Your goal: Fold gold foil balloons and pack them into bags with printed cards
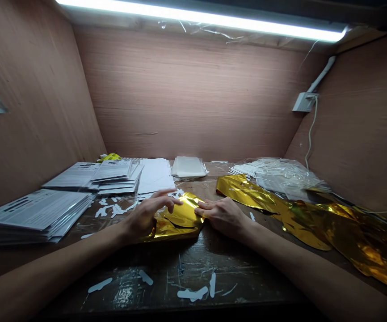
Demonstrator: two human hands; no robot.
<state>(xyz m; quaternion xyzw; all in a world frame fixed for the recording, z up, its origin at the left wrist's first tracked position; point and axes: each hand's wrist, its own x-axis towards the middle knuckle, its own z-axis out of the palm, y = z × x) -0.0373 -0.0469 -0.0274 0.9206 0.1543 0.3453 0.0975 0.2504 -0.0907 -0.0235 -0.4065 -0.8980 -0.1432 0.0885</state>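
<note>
A shiny gold foil piece (183,212) lies folded on the dark table between my two hands. My right hand (222,214) pinches its right edge between thumb and fingers. At the left side, my left hand (153,212) rests on the foil with its fingers stretched out and apart. Part of the foil's left end is hidden behind that hand. More gold foil (300,219) spreads in crumpled, overlapping pieces from the middle to the right of the table.
Stacks of printed white packets (35,210) stand at the left. White sheets (156,176) and a stack of clear sleeves (189,167) sit at the back. Thin white sticks (280,172) in plastic lie back right. White paper scraps (193,294) litter the dark table (247,277).
</note>
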